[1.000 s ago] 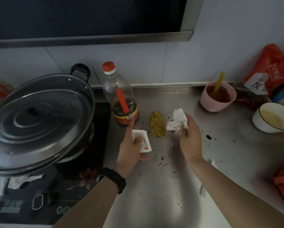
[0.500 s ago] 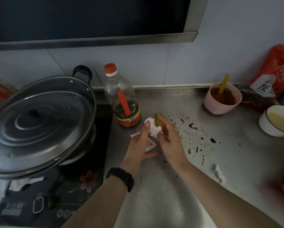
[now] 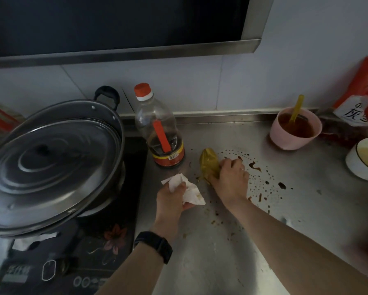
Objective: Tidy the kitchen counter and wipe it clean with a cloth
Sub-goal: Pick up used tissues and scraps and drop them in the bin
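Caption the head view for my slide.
Left hand holds crumpled white paper while right hand grips a yellow-green wrapper on the sauce-spattered steel counter.

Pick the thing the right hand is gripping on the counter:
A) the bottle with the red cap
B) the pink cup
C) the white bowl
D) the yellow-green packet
D: the right hand has its fingers curled on the yellow-green packet beside the sauce spatter, while the left hand holds crumpled white paper.

The crumpled paper (image 3: 190,189) has passed from the right hand (image 3: 232,177) into the left hand (image 3: 173,199). The right hand now grips the yellow packet (image 3: 208,163) beside it.
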{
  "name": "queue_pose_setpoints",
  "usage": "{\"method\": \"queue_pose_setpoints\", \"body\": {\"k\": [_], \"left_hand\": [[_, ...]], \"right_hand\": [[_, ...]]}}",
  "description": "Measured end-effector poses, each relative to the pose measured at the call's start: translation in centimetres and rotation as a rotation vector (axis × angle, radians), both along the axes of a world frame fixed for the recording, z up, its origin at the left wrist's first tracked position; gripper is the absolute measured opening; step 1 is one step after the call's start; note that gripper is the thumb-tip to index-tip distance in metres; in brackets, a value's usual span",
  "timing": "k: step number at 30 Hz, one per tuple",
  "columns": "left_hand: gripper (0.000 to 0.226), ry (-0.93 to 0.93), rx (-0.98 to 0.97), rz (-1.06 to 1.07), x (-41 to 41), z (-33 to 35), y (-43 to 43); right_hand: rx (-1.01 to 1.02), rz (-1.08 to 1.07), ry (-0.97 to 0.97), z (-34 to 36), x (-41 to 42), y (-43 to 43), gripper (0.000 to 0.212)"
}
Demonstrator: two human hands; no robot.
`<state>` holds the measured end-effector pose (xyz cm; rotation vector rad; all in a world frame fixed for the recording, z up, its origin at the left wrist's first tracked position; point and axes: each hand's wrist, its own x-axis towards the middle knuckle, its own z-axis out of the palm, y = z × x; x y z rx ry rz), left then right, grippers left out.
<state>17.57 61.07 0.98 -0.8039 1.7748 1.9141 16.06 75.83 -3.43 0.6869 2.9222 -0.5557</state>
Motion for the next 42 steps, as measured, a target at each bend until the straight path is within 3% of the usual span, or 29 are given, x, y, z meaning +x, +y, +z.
{"method": "queue_pose_setpoints", "body": {"k": [3, 8, 12, 15, 19, 23, 28, 30, 34, 37, 40, 42], "left_hand": [[0.033, 0.018, -0.006, -0.015, 0.3, 0.1, 0.0], [0.024, 0.043, -0.011, -0.062, 1.1, 0.8, 0.6], [0.017, 0.062, -0.015, -0.113, 1.6, 1.8, 1.7], [0.028, 0.049, -0.025, -0.147, 2.1, 2.5, 2.7], [0.045, 0.022, -0.091, -0.272, 3.0, 3.5, 3.7], [0.021, 0.14, -0.161, -0.365, 4.0, 4.1, 4.4], [0.047, 0.153, -0.186, -0.523, 5.2, 4.7, 5.5], [0.04, 0.2, -0.223, -0.553, 5.7, 4.3, 5.9], [0.018, 0.253, -0.219, -0.498, 6.1, 3.9, 6.2], [0.016, 0.251, -0.212, -0.506, 6.1, 4.1, 6.4], [0.019, 0.245, -0.2, -0.546, 6.0, 3.8, 6.5], [0.02, 0.228, -0.186, -0.546, 6.0, 3.5, 6.6]], "right_hand": [[-0.015, 0.015, 0.001, 0.1, 0.0, 0.1, 0.038], [-0.284, -0.063, 0.162, 1.9, 1.8, 0.4, 0.008], [-0.456, -0.112, 0.308, 4.4, 4.8, -0.2, 0.006], [-0.562, -0.11, 0.363, 5.7, 7.5, -0.7, 0.011], [-0.6, -0.148, 0.329, 6.0, 10.2, -1.0, 0.013], [-0.612, -0.12, 0.296, 6.0, 11.9, -0.8, 0.01], [-0.51, -0.115, 0.283, 6.4, 13.5, 0.3, 0.01], [-0.472, -0.066, 0.252, 6.5, 14.0, 0.5, 0.007], [-0.561, -0.028, 0.296, 6.3, 15.7, 1.2, 0.02], [-0.482, -0.299, 0.347, 5.8, 17.0, 3.2, 0.026], [-0.274, -0.51, 0.161, 4.3, 17.9, 5.3, 0.047], [-0.233, -0.525, -0.004, 3.9, 18.2, 6.0, 0.069]]}}
